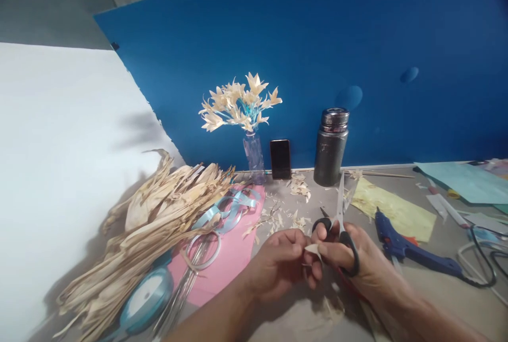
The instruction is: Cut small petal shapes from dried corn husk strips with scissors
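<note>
Between my two hands is a small pale corn husk petal, its pointed tip showing. My left hand pinches it from the left, fingers closed. My right hand also touches the petal with thumb and finger while keeping hold of black-handled scissors, whose blades point upward. Just beyond the hands, husk scraps are scattered on the table. Husk flowers with light blue stems stand in a clear bottle at the back.
Dried corn husks, a blue ribbon roll, wires and pink paper lie left. At the back stand a phone and a dark flask. A blue glue gun and yellow paper are right.
</note>
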Demonstrator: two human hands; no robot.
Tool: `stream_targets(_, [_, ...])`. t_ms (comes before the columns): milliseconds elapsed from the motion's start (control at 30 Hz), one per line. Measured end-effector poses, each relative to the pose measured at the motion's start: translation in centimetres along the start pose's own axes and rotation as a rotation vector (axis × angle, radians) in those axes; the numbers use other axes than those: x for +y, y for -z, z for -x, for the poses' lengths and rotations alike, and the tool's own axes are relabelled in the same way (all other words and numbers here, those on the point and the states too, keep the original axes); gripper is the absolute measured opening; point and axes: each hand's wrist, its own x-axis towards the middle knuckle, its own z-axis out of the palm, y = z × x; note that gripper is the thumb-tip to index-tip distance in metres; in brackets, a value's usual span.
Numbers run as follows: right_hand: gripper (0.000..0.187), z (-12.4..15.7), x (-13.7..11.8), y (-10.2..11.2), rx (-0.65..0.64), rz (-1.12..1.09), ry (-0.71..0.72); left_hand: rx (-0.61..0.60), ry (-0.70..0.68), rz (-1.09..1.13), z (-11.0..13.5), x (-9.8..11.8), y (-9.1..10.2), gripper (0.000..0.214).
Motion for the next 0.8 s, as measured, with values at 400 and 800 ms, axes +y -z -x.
stream_targets(400, [0.03, 0.5, -1.3, -0.8, 0.073, 0.112, 0.006, 0.135, -0.1, -0.307, 0.1, 0.7, -1.4, 0.048])
stream_targets(800, [0.03, -2.0, -0.1, 4.3, 0.396, 0.192, 0.085, 0.552, 0.009, -0.921, -13.0, 7.7, 5.5, 0.029])
